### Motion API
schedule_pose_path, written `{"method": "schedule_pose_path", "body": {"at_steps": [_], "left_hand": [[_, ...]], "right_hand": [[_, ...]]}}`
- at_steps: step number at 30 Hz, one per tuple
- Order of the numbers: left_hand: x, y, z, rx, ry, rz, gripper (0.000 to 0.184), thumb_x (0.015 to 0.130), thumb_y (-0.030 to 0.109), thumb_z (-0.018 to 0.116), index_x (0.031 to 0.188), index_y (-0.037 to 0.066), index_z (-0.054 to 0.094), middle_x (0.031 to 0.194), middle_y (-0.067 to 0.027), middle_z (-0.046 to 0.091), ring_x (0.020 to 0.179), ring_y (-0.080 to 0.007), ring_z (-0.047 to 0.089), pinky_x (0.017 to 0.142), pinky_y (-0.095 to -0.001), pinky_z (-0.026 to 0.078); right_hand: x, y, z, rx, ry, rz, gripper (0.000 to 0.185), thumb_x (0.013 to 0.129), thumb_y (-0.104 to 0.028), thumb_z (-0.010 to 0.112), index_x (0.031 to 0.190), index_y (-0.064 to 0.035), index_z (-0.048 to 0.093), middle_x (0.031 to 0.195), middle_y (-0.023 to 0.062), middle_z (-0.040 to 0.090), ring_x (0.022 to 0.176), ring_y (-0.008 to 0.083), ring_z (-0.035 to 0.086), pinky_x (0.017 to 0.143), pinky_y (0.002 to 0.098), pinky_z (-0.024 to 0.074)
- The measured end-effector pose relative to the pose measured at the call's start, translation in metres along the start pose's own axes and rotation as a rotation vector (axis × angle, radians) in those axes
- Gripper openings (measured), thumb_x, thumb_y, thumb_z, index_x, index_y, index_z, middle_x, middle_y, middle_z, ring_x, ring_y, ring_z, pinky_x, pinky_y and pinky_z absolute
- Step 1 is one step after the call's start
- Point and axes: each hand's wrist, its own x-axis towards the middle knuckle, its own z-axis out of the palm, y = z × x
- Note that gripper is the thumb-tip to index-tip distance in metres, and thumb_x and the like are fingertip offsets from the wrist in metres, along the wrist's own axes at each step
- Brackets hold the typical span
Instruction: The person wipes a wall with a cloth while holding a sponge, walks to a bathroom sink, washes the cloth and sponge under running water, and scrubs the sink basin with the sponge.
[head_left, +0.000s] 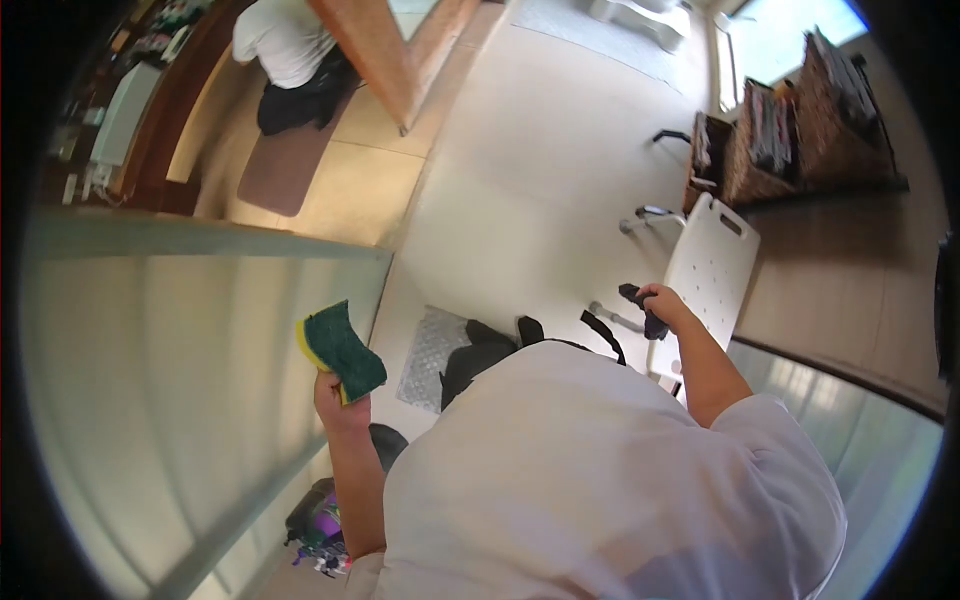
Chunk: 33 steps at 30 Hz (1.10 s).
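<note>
My left hand [340,408] grips the lower end of a scouring sponge [345,352], with its dark green rough side towards me and a yellow edge showing. The sponge is held up in front of a pale, ribbed translucent panel [220,340]. Out to the other side, my right hand [670,307] is closed on a small dark thing [654,326] that looks like a bunched cloth; its exact kind is unclear. Just beyond that hand stands a white shower bench [712,255] with holes in its seat and grey legs.
A clear textured mat [430,355] lies by my feet. Wicker baskets [757,150] with papers line a shelf at the right. A wooden-framed mirror or door [400,75] stands ahead. Another person [290,60] in a white top is beyond it, near a brown mat [285,170].
</note>
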Motion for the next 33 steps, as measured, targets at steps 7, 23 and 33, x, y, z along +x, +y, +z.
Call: {"method": "schedule_pose_path", "body": {"at_steps": [7, 23, 33], "left_hand": [[0.022, 0.009, 0.039, -0.002, -0.075, -0.068, 0.041, 0.074, 0.011, 0.037, 0.114, 0.006, 0.043, 0.097, -0.0102, 0.056, 0.085, -0.0258, 0.057, 0.069, -0.0435, 0.049], [0.167, 0.032, 0.088, 0.144, -0.081, -0.185, 0.033, 0.076, 0.01, 0.039, 0.108, 0.003, 0.048, 0.096, -0.0109, 0.058, 0.085, -0.0254, 0.058, 0.071, -0.0416, 0.048], [0.279, -0.057, 0.157, 0.228, -0.203, -0.369, 0.04, 0.067, 0.003, 0.042, 0.106, 0.0, 0.047, 0.099, -0.0132, 0.056, 0.093, -0.0276, 0.056, 0.083, -0.0453, 0.046]], "right_hand": [[-0.085, 0.044, -0.003, 0.472, 0.123, 0.137, 0.037, 0.062, -0.001, 0.048, 0.098, -0.0041, 0.057, 0.071, 0.0067, 0.051, 0.059, 0.016, 0.05, 0.054, 0.0267, 0.0433], [-0.078, 0.018, 0.036, 1.29, 0.46, 0.035, 0.044, 0.063, -0.001, 0.048, 0.107, -0.0061, 0.05, 0.082, 0.0072, 0.051, 0.07, 0.0207, 0.052, 0.066, 0.0316, 0.0466], [0.038, -0.232, -0.025, 1.398, 0.135, -0.275, 0.041, 0.07, -0.002, 0.049, 0.11, -0.0102, 0.047, 0.092, 0.0073, 0.052, 0.084, 0.0206, 0.054, 0.077, 0.0328, 0.046]]}}
